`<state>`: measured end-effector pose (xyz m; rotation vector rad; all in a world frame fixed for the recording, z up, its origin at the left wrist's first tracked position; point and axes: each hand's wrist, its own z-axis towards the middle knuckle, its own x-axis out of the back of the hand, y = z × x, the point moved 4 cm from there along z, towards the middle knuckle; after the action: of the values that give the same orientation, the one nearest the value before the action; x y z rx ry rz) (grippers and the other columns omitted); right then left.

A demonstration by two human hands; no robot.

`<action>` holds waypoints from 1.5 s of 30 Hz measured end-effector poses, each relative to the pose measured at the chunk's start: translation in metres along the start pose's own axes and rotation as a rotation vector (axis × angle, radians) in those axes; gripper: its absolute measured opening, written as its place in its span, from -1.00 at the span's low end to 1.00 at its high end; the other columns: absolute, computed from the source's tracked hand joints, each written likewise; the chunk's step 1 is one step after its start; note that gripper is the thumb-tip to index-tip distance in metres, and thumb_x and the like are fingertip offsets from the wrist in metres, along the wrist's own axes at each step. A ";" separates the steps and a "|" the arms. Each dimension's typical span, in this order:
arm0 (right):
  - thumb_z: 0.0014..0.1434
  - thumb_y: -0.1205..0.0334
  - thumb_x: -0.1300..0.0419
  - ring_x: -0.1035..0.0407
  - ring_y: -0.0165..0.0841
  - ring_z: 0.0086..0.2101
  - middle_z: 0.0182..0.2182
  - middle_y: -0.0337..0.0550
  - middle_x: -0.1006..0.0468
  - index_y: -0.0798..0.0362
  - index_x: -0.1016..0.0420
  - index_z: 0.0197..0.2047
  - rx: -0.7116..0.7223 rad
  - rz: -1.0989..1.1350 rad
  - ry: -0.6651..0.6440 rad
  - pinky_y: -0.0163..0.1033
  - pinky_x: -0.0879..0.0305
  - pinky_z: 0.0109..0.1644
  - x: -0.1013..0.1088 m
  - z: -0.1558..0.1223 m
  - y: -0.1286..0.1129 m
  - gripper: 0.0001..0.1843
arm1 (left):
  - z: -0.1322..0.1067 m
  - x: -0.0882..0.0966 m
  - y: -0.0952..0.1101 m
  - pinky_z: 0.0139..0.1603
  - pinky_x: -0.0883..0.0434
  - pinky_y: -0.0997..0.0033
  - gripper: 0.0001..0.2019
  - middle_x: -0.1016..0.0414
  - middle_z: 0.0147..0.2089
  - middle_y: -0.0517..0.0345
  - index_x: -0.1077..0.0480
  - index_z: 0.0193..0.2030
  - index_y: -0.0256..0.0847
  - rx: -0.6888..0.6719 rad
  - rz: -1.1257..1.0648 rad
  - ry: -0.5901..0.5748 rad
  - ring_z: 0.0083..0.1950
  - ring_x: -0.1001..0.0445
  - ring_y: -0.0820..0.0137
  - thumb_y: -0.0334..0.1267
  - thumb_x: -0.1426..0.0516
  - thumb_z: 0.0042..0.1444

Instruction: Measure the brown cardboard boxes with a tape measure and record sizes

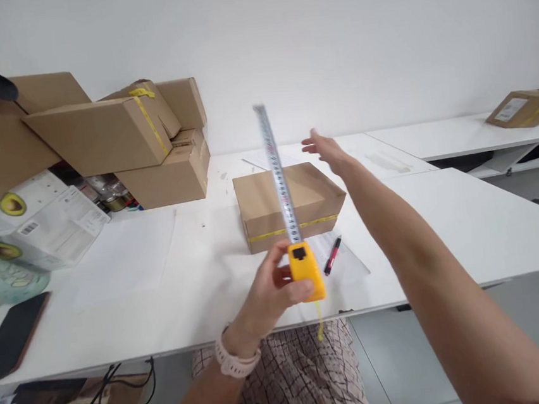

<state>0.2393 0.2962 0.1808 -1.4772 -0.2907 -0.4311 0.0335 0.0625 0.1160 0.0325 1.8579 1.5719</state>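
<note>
My left hand (278, 287) grips a yellow tape measure (307, 274) above the front of the white table. Its metal blade (276, 169) is drawn out and points away from me, passing in front of a closed cardboard box (288, 194). Yellow tape runs along the box's near side. Beyond the box's right end, my right hand (324, 146) is raised with its fingers spread and nothing in them. A red and black pen (333, 256) lies on a sheet of paper (352, 267), just right of the tape measure.
Cardboard boxes (101, 132) are piled at the left against the wall. Near them stand an avocado-print carton (57, 229), a green container (7, 275) and a dark flat object (13, 338). Another taped box (522, 108) sits at the far right. The white table's (444, 229) front edge is close to my body.
</note>
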 end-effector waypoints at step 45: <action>0.33 -0.32 0.44 -0.40 0.09 0.11 -0.05 0.29 -0.61 0.16 -0.60 -0.16 0.114 -0.624 0.195 0.23 0.06 0.32 -0.023 0.021 -0.036 -0.05 | 0.029 0.052 -0.044 -0.14 -0.43 0.30 -0.42 -0.40 -0.05 0.08 -0.32 0.01 -0.17 0.048 0.072 -0.128 -0.11 -0.52 0.29 -0.09 -0.44 -0.08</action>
<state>0.2038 0.3175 0.2045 -1.2010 -0.6127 -1.0341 0.0263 0.0985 0.0518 0.2192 1.8116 1.5358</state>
